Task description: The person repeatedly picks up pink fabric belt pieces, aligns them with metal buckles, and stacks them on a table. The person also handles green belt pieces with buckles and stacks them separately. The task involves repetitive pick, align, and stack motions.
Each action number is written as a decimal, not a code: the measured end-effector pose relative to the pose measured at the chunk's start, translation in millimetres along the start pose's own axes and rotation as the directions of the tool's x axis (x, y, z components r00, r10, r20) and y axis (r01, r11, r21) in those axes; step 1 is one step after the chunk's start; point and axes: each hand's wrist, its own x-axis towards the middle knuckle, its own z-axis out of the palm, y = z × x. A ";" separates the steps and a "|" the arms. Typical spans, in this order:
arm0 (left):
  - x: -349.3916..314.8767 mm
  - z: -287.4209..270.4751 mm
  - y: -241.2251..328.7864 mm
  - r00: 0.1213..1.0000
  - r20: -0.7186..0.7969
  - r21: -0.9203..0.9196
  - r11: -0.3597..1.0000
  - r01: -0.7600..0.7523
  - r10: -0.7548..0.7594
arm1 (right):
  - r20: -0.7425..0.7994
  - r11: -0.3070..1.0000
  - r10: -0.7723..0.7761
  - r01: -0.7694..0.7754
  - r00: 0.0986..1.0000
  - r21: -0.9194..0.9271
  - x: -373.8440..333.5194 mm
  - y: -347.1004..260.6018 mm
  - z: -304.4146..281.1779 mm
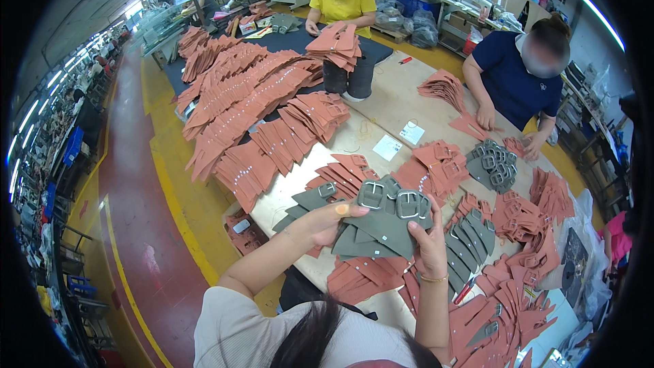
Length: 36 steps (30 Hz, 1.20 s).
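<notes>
My left hand (332, 222) grips the left side of a bunch of grey-green leather pieces (371, 237), its thumb laid over the top piece near a silver square buckle (370, 194). My right hand (428, 240) is closed on the right side of the same bunch, thumb in front, below a second square buckle (411, 205). The held pieces fan out downward, above the table and reddish-brown leather pieces (364, 277). Just right of my right hand lies a row of grey-green buckled straps (471, 240). How many pieces I hold cannot be made out.
Long overlapping rows of reddish-brown pieces (248, 95) cover the table's left side. A heap of grey-green buckled pieces (492, 165) lies right of centre. Co-workers in yellow (344, 3) and navy (507, 61) shirts handle reddish-brown pieces across the table. White cards (387, 147) lie mid-table.
</notes>
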 end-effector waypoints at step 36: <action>-49.9 -135.6 -66.8 0.772 -0.385 -0.193 0.774 -0.603 0.505 | 0.412 0.513 -0.069 0.387 0.908 -0.766 43.3 92.2 102.2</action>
